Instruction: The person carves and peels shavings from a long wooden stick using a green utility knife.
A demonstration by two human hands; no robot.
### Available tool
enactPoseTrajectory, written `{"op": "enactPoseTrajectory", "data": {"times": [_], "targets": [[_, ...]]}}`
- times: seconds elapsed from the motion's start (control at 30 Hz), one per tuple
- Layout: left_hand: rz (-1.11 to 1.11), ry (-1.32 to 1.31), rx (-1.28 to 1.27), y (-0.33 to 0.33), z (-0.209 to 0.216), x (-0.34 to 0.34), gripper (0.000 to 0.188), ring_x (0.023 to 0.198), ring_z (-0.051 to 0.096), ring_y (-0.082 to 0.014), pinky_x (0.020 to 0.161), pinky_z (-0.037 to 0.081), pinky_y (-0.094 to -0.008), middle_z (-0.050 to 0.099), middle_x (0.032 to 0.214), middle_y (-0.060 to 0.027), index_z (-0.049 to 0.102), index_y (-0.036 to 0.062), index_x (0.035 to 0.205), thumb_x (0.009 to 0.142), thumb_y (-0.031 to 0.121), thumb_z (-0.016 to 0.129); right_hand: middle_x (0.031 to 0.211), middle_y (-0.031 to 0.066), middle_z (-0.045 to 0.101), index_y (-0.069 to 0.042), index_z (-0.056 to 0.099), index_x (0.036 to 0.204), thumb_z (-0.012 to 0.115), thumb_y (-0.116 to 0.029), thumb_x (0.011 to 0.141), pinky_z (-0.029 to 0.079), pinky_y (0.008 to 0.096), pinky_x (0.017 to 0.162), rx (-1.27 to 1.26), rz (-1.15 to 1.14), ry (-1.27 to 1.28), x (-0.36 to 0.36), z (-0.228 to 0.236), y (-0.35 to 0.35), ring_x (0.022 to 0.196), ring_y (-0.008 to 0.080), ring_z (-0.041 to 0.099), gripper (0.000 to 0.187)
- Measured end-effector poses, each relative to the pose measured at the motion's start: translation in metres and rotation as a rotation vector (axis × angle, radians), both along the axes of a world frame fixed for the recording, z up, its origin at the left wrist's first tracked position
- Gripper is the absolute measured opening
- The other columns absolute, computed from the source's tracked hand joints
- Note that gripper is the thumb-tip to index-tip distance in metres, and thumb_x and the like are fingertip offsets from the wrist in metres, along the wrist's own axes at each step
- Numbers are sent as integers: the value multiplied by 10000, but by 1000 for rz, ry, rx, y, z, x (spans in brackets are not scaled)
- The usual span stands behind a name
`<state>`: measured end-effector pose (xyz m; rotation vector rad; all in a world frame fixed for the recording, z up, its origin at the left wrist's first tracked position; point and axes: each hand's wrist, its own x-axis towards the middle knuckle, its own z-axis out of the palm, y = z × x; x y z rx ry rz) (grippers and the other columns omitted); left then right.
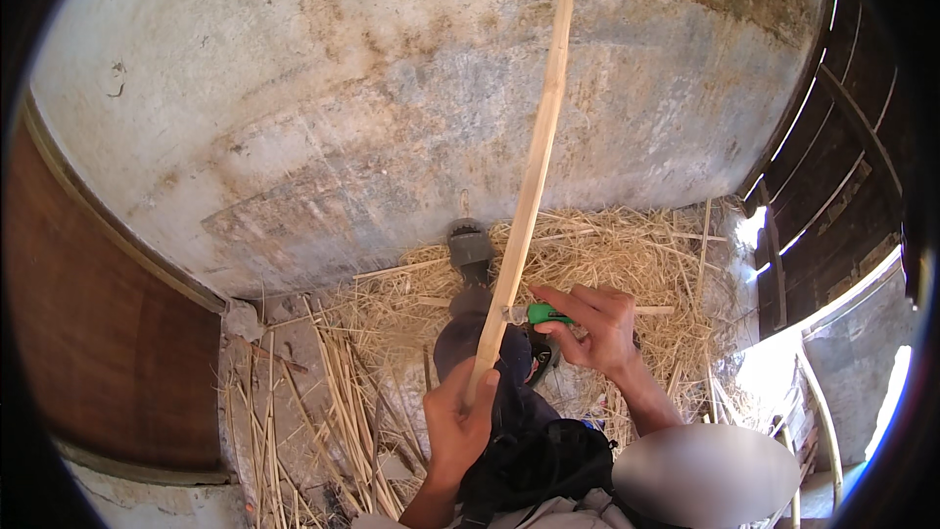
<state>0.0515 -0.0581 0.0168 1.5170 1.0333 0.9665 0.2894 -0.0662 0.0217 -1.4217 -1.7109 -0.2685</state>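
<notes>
A long, pale wooden strip (537, 162), perhaps split bamboo, rises from my lap and leans slightly to the right at its top. My left hand (458, 428) is closed round its lower end, thumb along the face. From the right, my right hand (594, 328) grips a small green-handled tool (548, 313), probably a knife. Its short, light-coloured end meets the strip's right edge a little above my left hand. The exact shape of that end is too small to make out.
Loose straw-like shavings (627, 245) cover the floor at the wall's foot. Several thin sticks (343, 402) lie to the left. My outstretched foot wears a dark sandal (471, 245). A stained wall (392, 88) stands ahead, a brown panel (108, 323) at left, dark boards (832, 167) at right.
</notes>
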Motion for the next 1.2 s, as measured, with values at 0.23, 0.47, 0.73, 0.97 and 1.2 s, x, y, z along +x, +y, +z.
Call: {"op": "enactPoseTrajectory", "data": {"times": [0.23, 0.47, 0.73, 0.97, 1.2], "targets": [[22, -29, -33, -6, -5, -7, 217, 653, 449, -7, 535, 331, -222, 630, 759, 25, 738, -24, 1196, 1052, 134, 700, 628, 7, 569, -173, 809, 1255, 876, -385, 823, 439, 352, 494, -15, 28, -13, 6, 3, 7, 494, 201, 550, 485], [5, -38, -6, -13, -18, -12, 243, 642, 420, 14, 535, 310, -206, 625, 777, 45, 741, -22, 1226, 1060, 151, 702, 672, 35, 641, -160, 810, 1251, 876, -360, 833, 457, 359, 511, 13, -7, 62, 17, -1, 15, 523, 225, 589, 468], [-16, -19, -63, -24, -21, -25, 251, 659, 441, 15, 546, 315, -198, 627, 790, 59, 740, -26, 1221, 1063, 166, 707, 928, 127, 803, -120, 817, 1221, 870, -285, 866, 562, 338, 610, -19, -38, 174, 29, 6, 27, 674, 244, 738, 394], [-69, 42, -193, -39, -26, -43, 258, 681, 498, 0, 570, 375, -196, 655, 775, 51, 747, -13, 1213, 1051, 187, 729, 965, 156, 814, -79, 803, 1244, 776, -312, 971, 535, 320, 616, -79, -295, 355, 80, -2, 62, 688, 192, 730, 360], [-176, 90, -114, -58, -41, -65, 207, 707, 539, -12, 617, 401, -211, 667, 794, 41, 758, -19, 1176, 1049, 135, 704, 641, 7, 554, -76, 795, 1222, 587, -416, 1083, 363, 330, 569, -42, -418, 629, 177, -49, 83, 597, 119, 461, 422]]}}
